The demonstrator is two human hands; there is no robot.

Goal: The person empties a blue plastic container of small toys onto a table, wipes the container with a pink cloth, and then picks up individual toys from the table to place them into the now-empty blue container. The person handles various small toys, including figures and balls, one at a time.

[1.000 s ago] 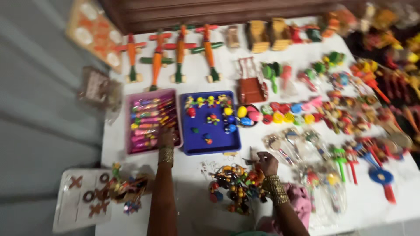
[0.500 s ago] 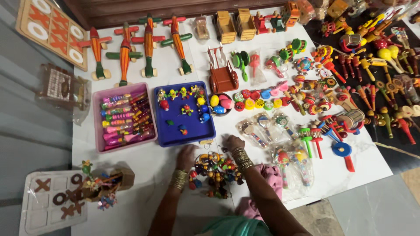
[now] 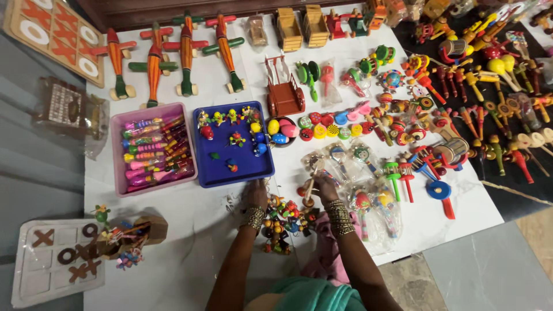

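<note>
My left hand (image 3: 255,196) rests on the white sheet just below the blue tray (image 3: 213,173), at the edge of a heap of small colourful wooden toys (image 3: 285,222). My right hand (image 3: 324,187) sits at the heap's upper right and pinches a thin wooden stick (image 3: 310,187) with a small toy on it. Both wrists wear stacked metal bangles. The blue tray holds a few little painted figures and balls.
A pink tray (image 3: 118,173) of colourful sticks lies left of the blue one. Wooden toy planes (image 3: 185,52), a red cart (image 3: 285,95), rattles and tops (image 3: 415,109) cover the sheet beyond. A noughts-and-crosses board (image 3: 52,259) sits at lower left.
The view has shifted and drawn closer. My left hand moved from beside the pink tray to the toy heap. My right hand has taken up a stick toy.
</note>
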